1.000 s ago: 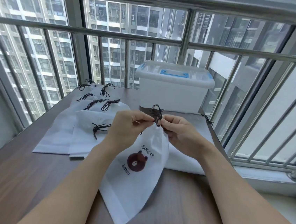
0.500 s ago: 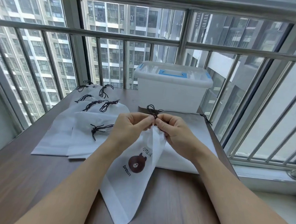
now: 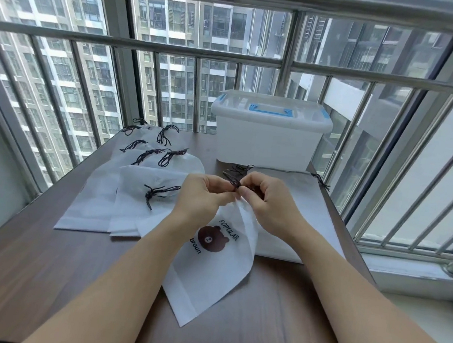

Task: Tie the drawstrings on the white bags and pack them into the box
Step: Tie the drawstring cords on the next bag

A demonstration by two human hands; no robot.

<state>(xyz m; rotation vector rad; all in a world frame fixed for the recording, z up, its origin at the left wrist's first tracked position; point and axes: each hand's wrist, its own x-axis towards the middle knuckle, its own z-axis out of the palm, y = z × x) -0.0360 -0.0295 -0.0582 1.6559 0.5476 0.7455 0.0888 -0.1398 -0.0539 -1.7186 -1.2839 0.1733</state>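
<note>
Both hands mid-knot: left hand [image 3: 203, 194] and right hand [image 3: 265, 200] each pinching the dark drawstring [image 3: 234, 182] at the gathered mouth of the bear-print bag [image 3: 210, 259], held above the table [image 3: 42, 263]. Best to pull both ends evenly, cinching snug against the fabric (1 firm tug). Box [image 3: 268, 136] behind, lid on.

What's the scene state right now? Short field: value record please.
setting: wooden table by a barred window
left hand: pinches the dark drawstring
right hand: pinches the same drawstring
held bag: white, bear print, mouth gathered at the hands, lower corner hanging toward the table
tied bags: overlapping pile on the left, cords knotted
flat bags: stack under the right hand, mouths not gathered
box: translucent, blue handle, lid on, at the far edge
packed: none seen in the box
</note>
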